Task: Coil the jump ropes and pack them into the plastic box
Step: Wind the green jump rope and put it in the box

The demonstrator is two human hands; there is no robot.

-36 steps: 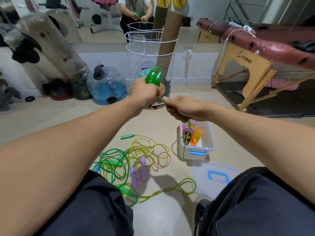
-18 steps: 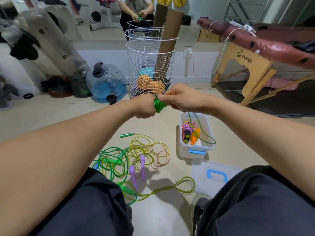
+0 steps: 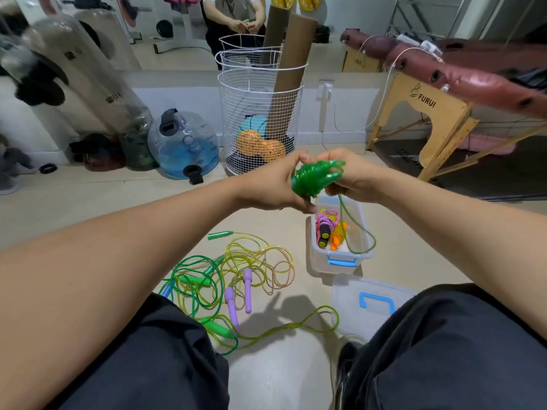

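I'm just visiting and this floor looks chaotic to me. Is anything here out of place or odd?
Mostly the tangled ropes heaped loose on the floor, not yet coiled. The box lid lies off beside the open plastic box. A loop of the green rope in both hands dangles into the box. Nothing looks broken or spilled.

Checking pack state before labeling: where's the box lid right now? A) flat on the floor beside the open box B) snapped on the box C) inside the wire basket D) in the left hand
A: the clear lid with its blue handle lies flat on the floor, just nearer the camera than the open plastic box, which already holds coiled ropes.
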